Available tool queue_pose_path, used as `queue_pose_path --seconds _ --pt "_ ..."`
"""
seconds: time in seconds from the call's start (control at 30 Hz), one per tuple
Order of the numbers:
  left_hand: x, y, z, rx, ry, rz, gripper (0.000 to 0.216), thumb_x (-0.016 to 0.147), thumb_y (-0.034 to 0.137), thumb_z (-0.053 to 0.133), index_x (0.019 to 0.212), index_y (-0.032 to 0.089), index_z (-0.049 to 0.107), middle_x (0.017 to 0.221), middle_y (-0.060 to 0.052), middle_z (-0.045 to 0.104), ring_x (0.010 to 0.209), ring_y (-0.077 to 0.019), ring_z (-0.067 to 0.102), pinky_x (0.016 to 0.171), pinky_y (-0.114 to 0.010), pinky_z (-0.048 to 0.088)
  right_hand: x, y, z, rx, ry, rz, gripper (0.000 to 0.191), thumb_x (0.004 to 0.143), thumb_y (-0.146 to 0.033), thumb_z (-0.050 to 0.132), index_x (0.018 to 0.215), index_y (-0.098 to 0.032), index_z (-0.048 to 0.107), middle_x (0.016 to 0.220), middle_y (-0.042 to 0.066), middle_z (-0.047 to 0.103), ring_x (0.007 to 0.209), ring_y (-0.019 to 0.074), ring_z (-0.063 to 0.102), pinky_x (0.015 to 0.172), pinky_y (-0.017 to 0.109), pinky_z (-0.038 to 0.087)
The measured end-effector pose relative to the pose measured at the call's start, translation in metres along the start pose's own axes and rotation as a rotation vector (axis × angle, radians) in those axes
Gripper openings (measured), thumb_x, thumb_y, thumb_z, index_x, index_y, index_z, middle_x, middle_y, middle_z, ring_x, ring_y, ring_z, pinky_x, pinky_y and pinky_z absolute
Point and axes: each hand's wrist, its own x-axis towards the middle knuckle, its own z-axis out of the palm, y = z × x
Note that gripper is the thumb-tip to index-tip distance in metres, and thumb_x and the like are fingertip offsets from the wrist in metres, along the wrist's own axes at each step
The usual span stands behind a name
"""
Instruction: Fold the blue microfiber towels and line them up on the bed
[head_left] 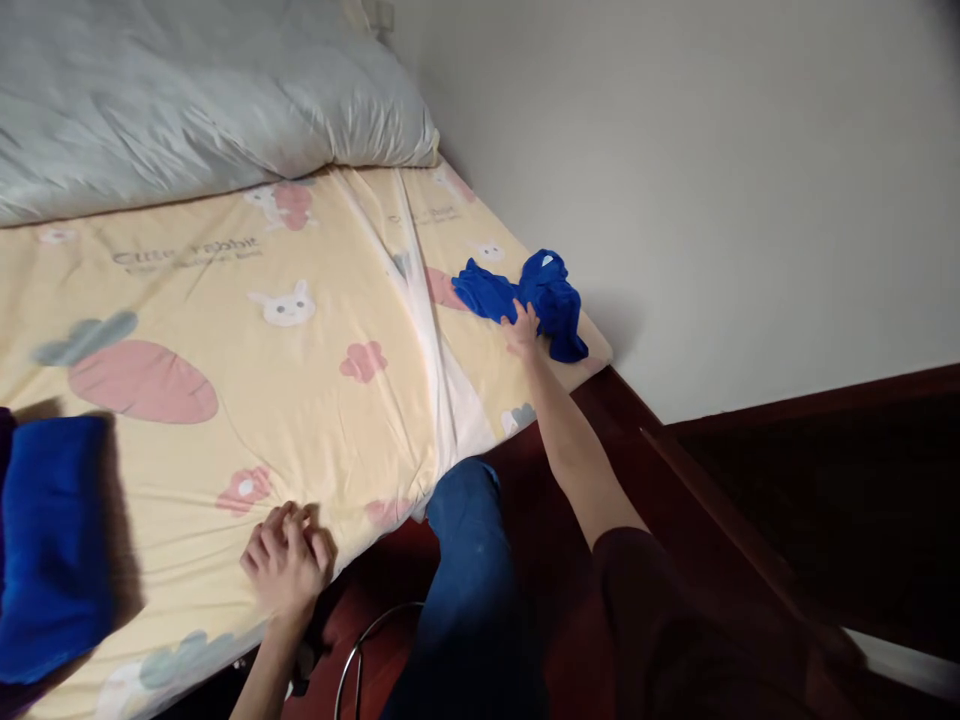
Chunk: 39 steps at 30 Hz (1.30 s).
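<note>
Left hand (287,562): curled loosely, knuckles down on bed (225,400), near edge, holding nothing.
Right hand (523,328): fingers spread, touching cloth (540,295).
Cloth: crumpled blue, bed's far corner by wall.

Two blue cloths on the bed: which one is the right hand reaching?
The crumpled blue cloth at the bed's far corner by the wall; the right hand touches its edge. The folded blue cloth lies at the left, untouched.

Pale grey duvet (187,100) bunched at the bed's head, folded blue cloth (49,550) at left, white wall (712,180)
</note>
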Motion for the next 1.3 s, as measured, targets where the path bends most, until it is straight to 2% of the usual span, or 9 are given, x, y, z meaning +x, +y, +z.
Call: queue_pose_path --seconds 0.2,0.37,0.5,0.67,0.83,0.93,1.07,1.2,1.3 --pt "-0.006 -0.005 0.008 -0.009 -0.021 0.001 0.049 0.082 0.032 0.059 0.131 0.026 0.06 0.147 -0.015 0.056 0.143 -0.0426 0.044 0.116 -0.062 0.032 0.031 -0.003 0.017 -0.027 -0.009 0.027 0.048 0.098 -0.03 0.056 0.144 -0.016 0.061 0.161 0.019 0.042 0.149 0.0348 0.036 0.121 0.06 0.033" --pt "-0.003 0.001 -0.003 -0.006 -0.028 -0.006 0.046 0.084 0.032 0.057 0.129 0.024 0.062 0.146 -0.017 0.056 0.139 -0.0432 0.047 0.115 -0.062 0.034 -0.02 -0.031 -0.005 0.214 0.053 -0.228 0.039 0.095 -0.015 0.049 0.126 -0.01 0.072 0.143 0.019 0.059 0.137 0.0264 0.051 0.122 0.045 0.037" --pt "0.005 0.006 -0.011 -0.007 -0.01 0.013 0.041 0.088 0.032 0.054 0.125 0.018 0.064 0.141 -0.019 0.058 0.133 -0.0439 0.05 0.111 -0.063 0.038 -0.135 -0.059 -0.043 0.401 -0.021 -0.498 0.031 0.098 -0.021 0.052 0.114 -0.019 0.079 0.123 0.013 0.069 0.119 0.0226 0.065 0.109 0.036 0.051" --pt "-0.006 0.018 -0.037 -0.277 0.029 0.057 0.036 0.093 0.033 0.049 0.121 0.017 0.062 0.131 -0.019 0.061 0.125 -0.0367 0.058 0.108 -0.058 0.048 -0.327 -0.083 -0.074 0.672 -0.141 -0.675 0.021 0.097 -0.02 0.062 0.089 -0.024 0.081 0.097 0.007 0.075 0.094 0.0205 0.07 0.087 0.036 0.057" --pt "-0.113 0.035 -0.1 -0.447 0.026 0.098 0.05 0.098 0.026 0.053 0.147 0.021 0.05 0.149 -0.017 0.053 0.14 -0.032 0.052 0.113 -0.054 0.05 -0.515 -0.078 -0.068 0.79 -0.434 -0.711 0.024 0.09 -0.01 0.062 0.087 -0.027 0.078 0.096 0.003 0.076 0.091 0.0202 0.072 0.086 0.037 0.058" --pt "-0.189 0.035 -0.133 -0.385 -0.071 0.156 0.041 0.096 0.016 0.051 0.135 0.024 0.062 0.14 -0.013 0.063 0.136 -0.0312 0.057 0.11 -0.053 0.052 -0.59 -0.066 -0.066 0.855 -0.533 -0.653 0.023 0.087 -0.007 0.061 0.083 -0.026 0.074 0.091 0.003 0.074 0.086 0.0197 0.071 0.079 0.033 0.059" --pt "-0.237 0.022 -0.159 -0.384 -0.154 0.073 0.022 0.101 0.019 0.049 0.11 0.022 0.07 0.104 -0.008 0.073 0.097 -0.0242 0.071 0.088 -0.04 0.06 -0.612 -0.062 -0.074 0.838 -0.64 -0.798 0.023 0.088 -0.004 0.058 0.082 -0.024 0.069 0.086 0.003 0.073 0.082 0.0178 0.069 0.079 0.031 0.059" --pt "-0.23 0.015 -0.171 -0.446 -0.206 0.107 0.016 0.103 0.022 0.051 0.107 0.022 0.067 0.102 -0.006 0.071 0.09 -0.0202 0.069 0.083 -0.033 0.059 -0.594 -0.073 -0.083 0.753 -0.593 -0.938 0.026 0.087 0.001 0.052 0.084 -0.022 0.065 0.083 0.002 0.071 0.079 0.0166 0.066 0.077 0.03 0.057" --pt "-0.216 0.018 -0.178 -0.415 -0.109 0.147 0.019 0.103 0.016 0.049 0.112 0.022 0.064 0.103 -0.007 0.068 0.093 -0.0202 0.068 0.084 -0.033 0.059 -0.586 -0.08 -0.09 0.707 -0.447 -0.987 0.029 0.087 0.004 0.05 0.086 -0.022 0.064 0.081 0.002 0.071 0.077 0.0166 0.065 0.075 0.031 0.057"
